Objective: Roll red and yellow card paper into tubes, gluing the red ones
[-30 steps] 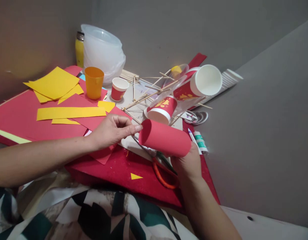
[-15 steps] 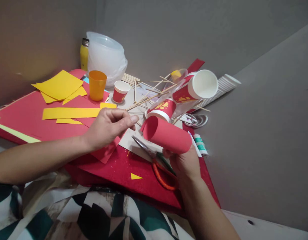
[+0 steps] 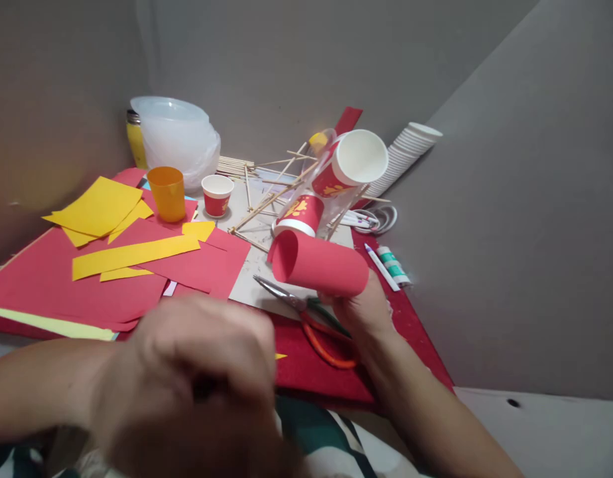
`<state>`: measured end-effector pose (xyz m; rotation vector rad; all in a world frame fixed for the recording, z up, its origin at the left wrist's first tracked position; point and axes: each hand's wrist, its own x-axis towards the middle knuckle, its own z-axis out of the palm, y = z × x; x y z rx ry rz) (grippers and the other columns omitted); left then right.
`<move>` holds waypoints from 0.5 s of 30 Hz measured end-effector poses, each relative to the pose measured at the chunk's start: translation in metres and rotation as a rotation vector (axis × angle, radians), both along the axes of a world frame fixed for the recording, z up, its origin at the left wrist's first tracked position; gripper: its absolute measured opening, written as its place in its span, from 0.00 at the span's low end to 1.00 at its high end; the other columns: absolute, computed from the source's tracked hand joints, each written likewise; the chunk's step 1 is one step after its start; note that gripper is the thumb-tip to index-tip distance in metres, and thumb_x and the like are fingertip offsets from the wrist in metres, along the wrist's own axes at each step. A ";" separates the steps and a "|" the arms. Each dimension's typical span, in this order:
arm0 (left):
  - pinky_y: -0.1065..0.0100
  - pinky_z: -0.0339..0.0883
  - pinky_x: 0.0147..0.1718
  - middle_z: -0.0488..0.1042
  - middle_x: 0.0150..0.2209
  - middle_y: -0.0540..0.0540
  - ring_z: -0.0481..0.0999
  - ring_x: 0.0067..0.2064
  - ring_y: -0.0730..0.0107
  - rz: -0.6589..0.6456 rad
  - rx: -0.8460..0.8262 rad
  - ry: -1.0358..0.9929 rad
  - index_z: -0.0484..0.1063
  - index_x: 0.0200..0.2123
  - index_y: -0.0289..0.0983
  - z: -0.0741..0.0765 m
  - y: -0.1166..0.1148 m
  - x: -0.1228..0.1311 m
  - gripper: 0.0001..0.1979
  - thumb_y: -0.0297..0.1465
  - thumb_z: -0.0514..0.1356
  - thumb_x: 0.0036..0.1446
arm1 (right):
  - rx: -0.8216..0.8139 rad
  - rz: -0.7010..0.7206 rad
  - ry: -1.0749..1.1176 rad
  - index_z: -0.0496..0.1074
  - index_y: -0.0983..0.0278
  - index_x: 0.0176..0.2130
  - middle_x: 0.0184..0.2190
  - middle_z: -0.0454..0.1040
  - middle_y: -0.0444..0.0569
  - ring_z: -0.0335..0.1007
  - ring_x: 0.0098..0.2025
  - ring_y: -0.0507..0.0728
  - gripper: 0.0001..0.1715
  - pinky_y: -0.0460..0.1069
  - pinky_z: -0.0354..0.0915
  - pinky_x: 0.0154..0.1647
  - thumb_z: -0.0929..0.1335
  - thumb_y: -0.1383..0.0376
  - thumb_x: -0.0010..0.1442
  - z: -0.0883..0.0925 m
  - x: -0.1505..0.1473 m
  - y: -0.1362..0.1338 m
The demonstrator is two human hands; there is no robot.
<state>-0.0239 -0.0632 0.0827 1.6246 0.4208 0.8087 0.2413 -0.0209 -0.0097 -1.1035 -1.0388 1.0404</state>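
My right hand (image 3: 363, 312) grips a rolled red paper tube (image 3: 319, 269) from below, holding it on its side with the open end to the left. My left hand (image 3: 202, 378) is close to the camera at the lower left, smeared by motion, so its fingers cannot be read. It is well apart from the tube. Scissors with orange handles (image 3: 316, 325) lie on the red sheet (image 3: 311, 372) just under the tube.
Red and yellow paper pieces (image 3: 132, 255) cover the left of the surface. An orange cup (image 3: 168, 192), a small red cup (image 3: 217, 194), wooden sticks (image 3: 267, 199), red paper cups (image 3: 346, 166), a white cup stack (image 3: 406, 149), a plastic bowl (image 3: 174, 136) and a glue tube (image 3: 393, 265) crowd the back.
My left hand has left the tube's open end and pulled back toward me, now blurred near the camera. The right hand still holds the tube. The view has shifted right.
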 end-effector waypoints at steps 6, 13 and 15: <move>0.72 0.58 0.21 0.64 0.16 0.52 0.62 0.20 0.78 0.607 0.156 0.044 0.69 0.15 0.37 -0.025 0.050 0.013 0.23 0.38 0.64 0.61 | -0.085 0.025 0.056 0.77 0.62 0.34 0.10 0.63 0.37 0.51 0.12 0.47 0.15 0.44 0.46 0.13 0.74 0.59 0.43 0.015 -0.009 -0.001; 0.71 0.68 0.33 0.81 0.36 0.47 0.76 0.34 0.71 0.507 0.054 0.148 0.83 0.41 0.36 -0.020 0.065 0.024 0.15 0.40 0.70 0.53 | -0.055 0.042 0.060 0.78 0.62 0.34 0.10 0.63 0.37 0.52 0.12 0.47 0.16 0.44 0.49 0.13 0.76 0.57 0.44 0.011 -0.006 -0.001; 0.71 0.68 0.35 0.82 0.36 0.47 0.76 0.36 0.70 0.429 -0.011 0.171 0.83 0.38 0.36 -0.018 0.065 0.028 0.13 0.37 0.71 0.51 | -0.030 0.040 -0.036 0.79 0.63 0.34 0.10 0.62 0.38 0.53 0.12 0.48 0.18 0.44 0.50 0.13 0.75 0.54 0.47 0.009 -0.005 -0.002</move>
